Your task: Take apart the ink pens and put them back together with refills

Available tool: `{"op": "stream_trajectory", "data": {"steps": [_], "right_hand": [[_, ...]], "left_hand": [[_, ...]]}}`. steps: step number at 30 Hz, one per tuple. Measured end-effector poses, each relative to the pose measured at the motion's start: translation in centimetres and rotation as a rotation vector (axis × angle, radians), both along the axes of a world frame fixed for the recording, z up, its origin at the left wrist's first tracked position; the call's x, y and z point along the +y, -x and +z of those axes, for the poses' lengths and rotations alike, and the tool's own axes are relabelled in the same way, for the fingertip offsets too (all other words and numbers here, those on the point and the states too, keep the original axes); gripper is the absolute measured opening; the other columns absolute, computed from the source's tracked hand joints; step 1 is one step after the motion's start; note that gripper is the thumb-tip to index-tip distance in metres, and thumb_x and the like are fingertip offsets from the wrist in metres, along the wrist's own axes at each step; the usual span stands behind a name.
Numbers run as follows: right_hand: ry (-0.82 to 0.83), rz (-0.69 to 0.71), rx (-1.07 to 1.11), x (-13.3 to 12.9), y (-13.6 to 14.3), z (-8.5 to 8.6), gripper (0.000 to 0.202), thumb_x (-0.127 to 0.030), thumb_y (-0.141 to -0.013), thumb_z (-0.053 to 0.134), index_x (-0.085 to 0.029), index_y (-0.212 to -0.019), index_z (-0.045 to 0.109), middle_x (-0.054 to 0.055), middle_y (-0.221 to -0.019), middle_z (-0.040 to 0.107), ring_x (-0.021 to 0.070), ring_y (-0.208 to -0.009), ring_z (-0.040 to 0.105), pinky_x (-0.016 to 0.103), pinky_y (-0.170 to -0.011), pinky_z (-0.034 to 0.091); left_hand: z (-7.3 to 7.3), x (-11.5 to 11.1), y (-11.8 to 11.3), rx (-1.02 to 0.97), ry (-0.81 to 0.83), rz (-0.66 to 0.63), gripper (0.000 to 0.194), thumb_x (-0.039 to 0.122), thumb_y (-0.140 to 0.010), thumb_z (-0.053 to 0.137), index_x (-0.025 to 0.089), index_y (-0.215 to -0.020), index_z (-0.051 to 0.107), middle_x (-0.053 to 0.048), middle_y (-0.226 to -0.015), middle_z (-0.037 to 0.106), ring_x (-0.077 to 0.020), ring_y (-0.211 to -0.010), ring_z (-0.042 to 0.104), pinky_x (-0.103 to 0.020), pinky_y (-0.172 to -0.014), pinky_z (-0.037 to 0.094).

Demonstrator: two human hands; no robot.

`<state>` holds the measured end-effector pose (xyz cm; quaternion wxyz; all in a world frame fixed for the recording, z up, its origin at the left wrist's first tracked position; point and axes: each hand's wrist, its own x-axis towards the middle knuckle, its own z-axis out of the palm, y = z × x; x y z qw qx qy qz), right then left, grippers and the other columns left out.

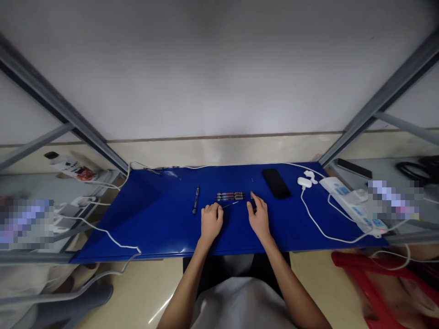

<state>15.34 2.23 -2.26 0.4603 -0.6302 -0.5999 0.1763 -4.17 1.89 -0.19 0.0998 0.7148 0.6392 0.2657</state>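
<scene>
On the blue tabletop (164, 233), a short stack of pens (230, 196) lies side by side in front of my hands. My left hand (211, 220) has its fingers curled together, gripping a thin pen refill (230, 204) that points right. My right hand (258, 214) rests on the table right of the pens, with a dark pen part (252, 195) at its fingertips, mostly hidden by them. To the left of my left hand, a single dark pen (195, 200) lies nearly lengthwise, touched by neither hand.
A black phone (276, 183) lies right of my right hand. Beyond it are a white earphone case (304, 182), cables and a power strip (355, 205). More pens (152, 171) lie at the back left. Metal posts flank the table; a bottle (70, 167) stands left.
</scene>
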Motion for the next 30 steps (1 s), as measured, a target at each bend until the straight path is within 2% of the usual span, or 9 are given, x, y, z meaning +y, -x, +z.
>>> {"op": "stream_trajectory", "data": {"steps": [3, 6, 11, 15, 18, 24, 27, 30], "right_hand": [[-0.005, -0.012, -0.077, 0.4, 0.1, -0.4, 0.047, -0.043, -0.095, 0.045, -0.022, -0.137, 0.050, 0.013, -0.131, 0.053, 0.0303, -0.121, 0.046, 0.048, -0.097, 0.044], [-0.010, -0.060, -0.078, 1.3, -0.6, -1.1, 0.044, -0.042, -0.095, 0.044, -0.021, -0.133, 0.053, 0.015, -0.126, 0.054, 0.0301, -0.116, 0.049, 0.049, -0.095, 0.044], [-0.030, -0.081, -0.212, 5.1, -2.8, -1.7, 0.038, -0.034, -0.094, 0.042, -0.018, -0.124, 0.060, 0.016, -0.117, 0.058, 0.0302, -0.112, 0.050, 0.049, -0.097, 0.041], [-0.002, -0.076, -0.433, 8.3, -4.0, -1.5, 0.036, -0.027, -0.094, 0.042, -0.016, -0.116, 0.067, 0.018, -0.126, 0.056, 0.0335, -0.117, 0.046, 0.049, -0.096, 0.040], [0.037, -0.011, -0.531, 9.8, -4.5, -1.1, 0.034, -0.020, -0.094, 0.040, -0.015, -0.109, 0.070, 0.015, -0.121, 0.062, 0.0314, -0.108, 0.050, 0.044, -0.091, 0.043], [0.045, 0.024, -0.552, 11.2, -5.2, -0.4, 0.024, -0.015, -0.091, 0.045, -0.016, -0.092, 0.069, 0.012, -0.096, 0.067, 0.0261, -0.090, 0.055, 0.036, -0.085, 0.044], [0.054, -0.018, -0.543, 12.1, -5.1, -0.2, 0.018, -0.016, -0.088, 0.051, -0.014, -0.098, 0.066, 0.013, -0.096, 0.064, 0.0271, -0.092, 0.055, 0.037, -0.083, 0.044], [0.064, -0.022, -0.537, 13.0, -4.9, 0.1, 0.015, -0.014, -0.087, 0.052, -0.015, -0.091, 0.066, 0.014, -0.098, 0.061, 0.0264, -0.090, 0.056, 0.037, -0.080, 0.045]], "left_hand": [[0.0, 0.0, 0.0, 0.007, -0.004, -0.005, 0.029, 0.024, -0.098, 0.034, 0.020, -0.076, 0.052, -0.002, -0.074, 0.061, -0.0184, -0.075, 0.051, -0.031, -0.071, 0.028], [-0.1, 0.0, 0.1, 0.011, -0.006, -0.009, 0.029, 0.024, -0.098, 0.034, 0.020, -0.077, 0.052, -0.002, -0.074, 0.061, -0.0187, -0.076, 0.051, -0.031, -0.071, 0.028], [-0.1, 0.0, 0.1, 0.012, -0.008, -0.003, 0.029, 0.025, -0.098, 0.034, 0.020, -0.076, 0.052, -0.002, -0.074, 0.061, -0.0185, -0.075, 0.051, -0.031, -0.071, 0.029], [-0.1, 0.0, 0.0, 0.023, -0.011, -0.001, 0.029, 0.025, -0.098, 0.035, 0.020, -0.076, 0.053, -0.003, -0.074, 0.061, -0.0186, -0.075, 0.051, -0.032, -0.070, 0.029], [-0.2, 0.0, 0.0, 0.032, -0.018, -0.004, 0.029, 0.025, -0.098, 0.034, 0.020, -0.076, 0.052, -0.002, -0.074, 0.061, -0.0186, -0.075, 0.051, -0.031, -0.071, 0.029], [0.0, -0.1, 0.1, 0.037, -0.016, -0.012, 0.028, 0.025, -0.098, 0.035, 0.020, -0.076, 0.052, -0.002, -0.075, 0.062, -0.0188, -0.076, 0.051, -0.032, -0.071, 0.029], [0.0, -0.1, 0.0, 0.035, -0.011, -0.011, 0.028, 0.025, -0.098, 0.034, 0.020, -0.077, 0.052, -0.002, -0.074, 0.062, -0.0191, -0.076, 0.051, -0.032, -0.072, 0.029], [0.1, -0.2, 0.0, 0.032, -0.007, -0.007, 0.029, 0.025, -0.098, 0.034, 0.020, -0.078, 0.053, -0.003, -0.075, 0.062, -0.0194, -0.076, 0.052, -0.032, -0.072, 0.029]]}}
